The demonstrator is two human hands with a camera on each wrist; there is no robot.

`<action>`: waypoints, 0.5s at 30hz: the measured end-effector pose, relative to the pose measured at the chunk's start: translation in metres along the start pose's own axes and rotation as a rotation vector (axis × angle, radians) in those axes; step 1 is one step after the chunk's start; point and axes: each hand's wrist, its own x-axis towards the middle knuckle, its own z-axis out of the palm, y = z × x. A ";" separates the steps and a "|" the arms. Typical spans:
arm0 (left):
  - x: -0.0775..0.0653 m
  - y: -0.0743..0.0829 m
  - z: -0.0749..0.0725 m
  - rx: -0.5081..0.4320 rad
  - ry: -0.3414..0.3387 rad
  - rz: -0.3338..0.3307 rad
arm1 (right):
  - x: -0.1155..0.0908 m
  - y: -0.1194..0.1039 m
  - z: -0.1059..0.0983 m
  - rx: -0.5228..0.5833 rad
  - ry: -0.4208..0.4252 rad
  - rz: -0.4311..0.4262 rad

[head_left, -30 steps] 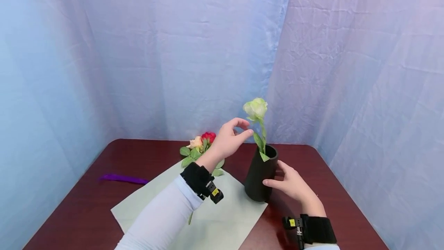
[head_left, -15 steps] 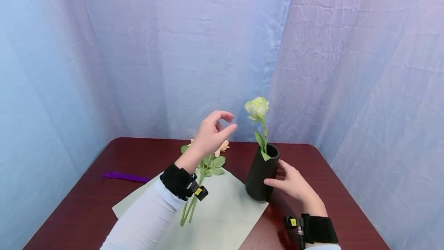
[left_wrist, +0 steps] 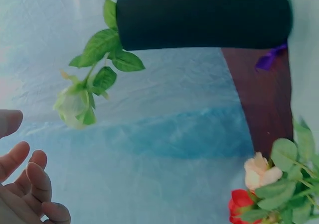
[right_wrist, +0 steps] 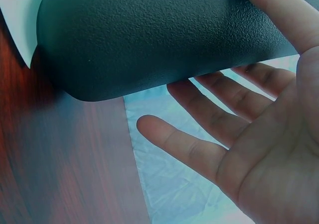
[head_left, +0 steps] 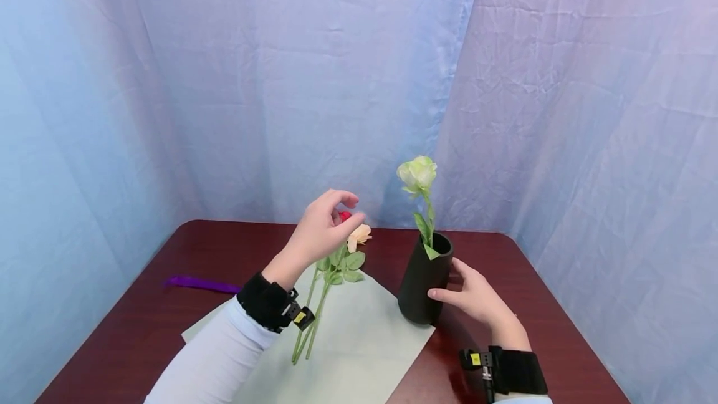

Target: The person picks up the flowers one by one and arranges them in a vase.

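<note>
A black vase (head_left: 419, 288) stands at the right with its base over the corner of a pale paper sheet (head_left: 359, 354). From its mouth rises one white-green rose (head_left: 417, 173) with leaves. My right hand (head_left: 477, 298) holds the vase's right side, thumb (right_wrist: 279, 15) on the near face and fingertips behind. My left hand (head_left: 318, 229) hovers over the loose flowers with bent, spread fingers and nothing in them. Beneath it a peach rose (left_wrist: 260, 172) and a red rose (left_wrist: 242, 207) lie at the far side of the sheet, stems (head_left: 312, 329) toward me. The left hand partly hides these blooms.
A purple ribbon (head_left: 204, 284) lies on the dark red table (head_left: 252, 245) left of the paper. Pale blue curtains (head_left: 336, 80) hang behind the table and along both sides.
My left hand has moved left, away from the white rose, and then lower over the loose flowers. More of their stems show now. The right hand and vase stay in place.
</note>
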 end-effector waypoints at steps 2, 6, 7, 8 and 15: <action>-0.003 -0.004 0.000 0.018 -0.004 -0.013 | 0.000 0.000 -0.001 0.006 0.001 0.008; -0.009 -0.015 -0.001 0.050 -0.024 -0.057 | -0.001 -0.001 -0.001 0.020 0.001 0.021; -0.011 -0.017 0.000 0.055 -0.030 -0.070 | -0.001 -0.001 -0.001 0.021 0.001 0.022; -0.013 -0.020 0.000 0.058 -0.035 -0.077 | -0.001 -0.001 -0.001 0.021 0.001 0.022; -0.028 -0.041 0.001 0.083 -0.079 -0.168 | 0.000 -0.002 -0.002 -0.018 0.000 0.012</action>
